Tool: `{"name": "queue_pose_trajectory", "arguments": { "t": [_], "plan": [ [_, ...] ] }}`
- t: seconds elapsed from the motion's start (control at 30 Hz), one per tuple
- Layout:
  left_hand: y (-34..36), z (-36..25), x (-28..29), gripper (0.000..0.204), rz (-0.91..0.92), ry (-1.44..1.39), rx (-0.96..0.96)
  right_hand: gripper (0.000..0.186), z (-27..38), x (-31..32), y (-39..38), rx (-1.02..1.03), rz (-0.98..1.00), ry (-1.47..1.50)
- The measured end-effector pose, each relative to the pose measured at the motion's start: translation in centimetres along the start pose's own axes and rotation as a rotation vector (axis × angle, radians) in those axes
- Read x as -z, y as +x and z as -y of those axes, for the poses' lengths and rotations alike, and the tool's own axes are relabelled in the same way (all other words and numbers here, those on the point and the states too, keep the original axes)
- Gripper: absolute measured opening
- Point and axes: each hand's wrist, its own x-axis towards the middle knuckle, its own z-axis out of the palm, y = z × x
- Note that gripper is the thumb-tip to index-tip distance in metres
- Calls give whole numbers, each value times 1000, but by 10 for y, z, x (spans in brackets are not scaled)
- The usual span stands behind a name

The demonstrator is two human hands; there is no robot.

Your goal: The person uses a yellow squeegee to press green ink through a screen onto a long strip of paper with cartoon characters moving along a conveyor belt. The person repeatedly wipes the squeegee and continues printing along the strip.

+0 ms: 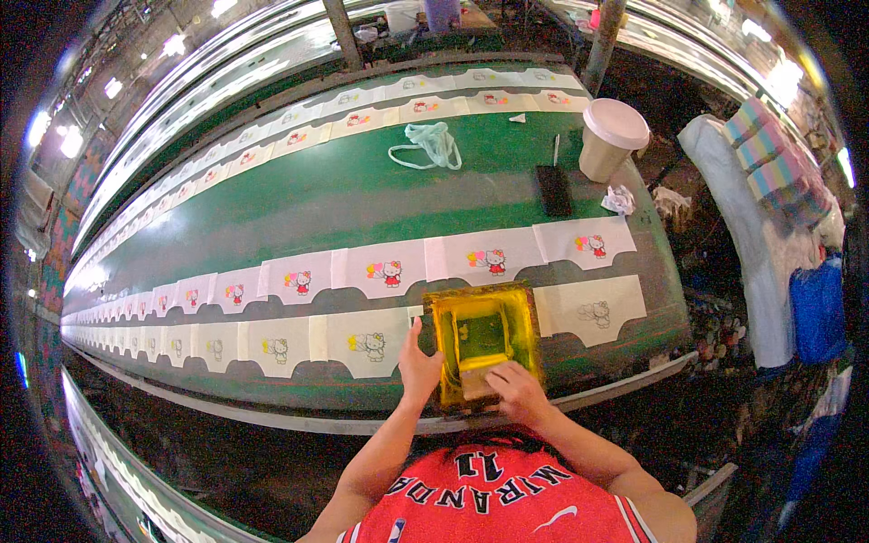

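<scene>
matt white cloth panels (389,269) on a smooth green table (344,195), glossy yellow mesh in a wood-framed screen (482,339)

On the long green table (344,195) lined with white printed fabric pieces (385,269), the left hand (418,369) grips the yellow screen frame (482,339) by its left edge while the right hand (516,391) presses a squeegee (478,378) inside it.

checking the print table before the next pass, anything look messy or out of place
A crumpled green bag lies loose on the bare green table, and a wad of paper sits beside the cup near the fabric pieces. The rows look evenly laid.
</scene>
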Motion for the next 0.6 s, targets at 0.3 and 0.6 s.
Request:
{"name": "queue_pose_trajectory", "arguments": {
  "t": [0.3, 0.6],
  "plan": [
    [1, 16, -7, 81, 29, -64, -13, 36, -58, 11, 112, -182, 0, 65],
    [-1, 7, -1, 82, 20, 41, -26, 38, 10, 8, 7, -84, 55, 9]
  ]
}}
